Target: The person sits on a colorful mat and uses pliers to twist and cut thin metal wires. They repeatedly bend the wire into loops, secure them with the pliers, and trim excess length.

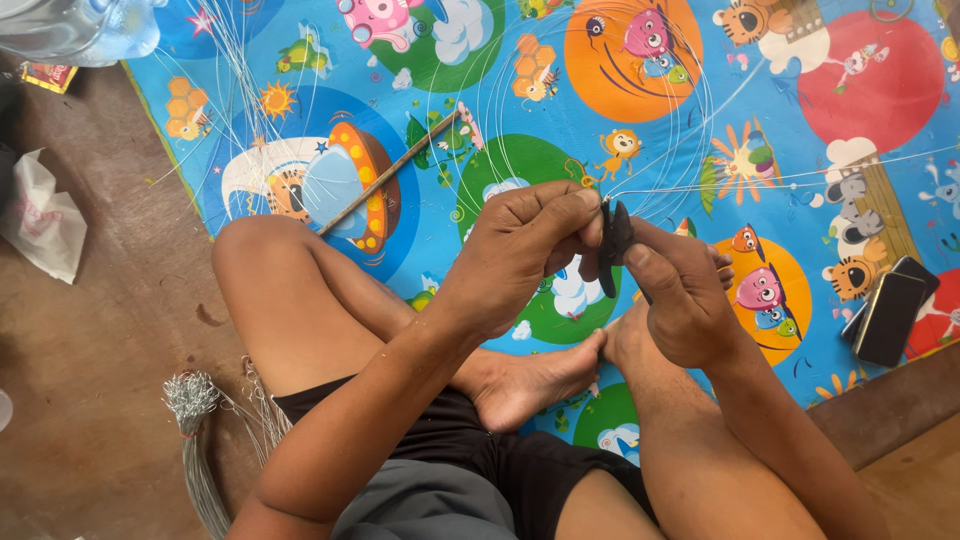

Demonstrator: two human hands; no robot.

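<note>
The small dark tool [614, 245] pinched between the two hands is hard to make out: it is flat, black and narrow, with most of its length covered by fingers, so its exact kind cannot be told. The thin clear fishing line [690, 130] is nearly invisible against the busy mat and shows only as pale arcs looping away toward the top and right; where each strand ends cannot be seen.

The left hand [520, 255] closes its grip narrow, thumb and forefinger pressed on the upper edge of the dark tool where the line meets it. The right hand [680, 300] holds the tool from below and the right, thumb laid along its side, fingers curled tight. The tool sits between both grips, above the person's crossed bare feet [530, 380].

The play mat [800, 120] is smooth, glossy and bright blue, printed with cartoon animals and coloured circles. A thin brown wooden stick [390, 175] lies slanted on it near the left knee. Two dark flat phones [888, 315] rest near the mat's right edge. On the brown floor [90, 400] lies a bundle of grey metal wires [195, 440], tied at the top, partly cut off by the frame, and a crumpled white plastic bag [40, 215]. A clear plastic bottle [85, 25] is cropped at the top left corner.
</note>
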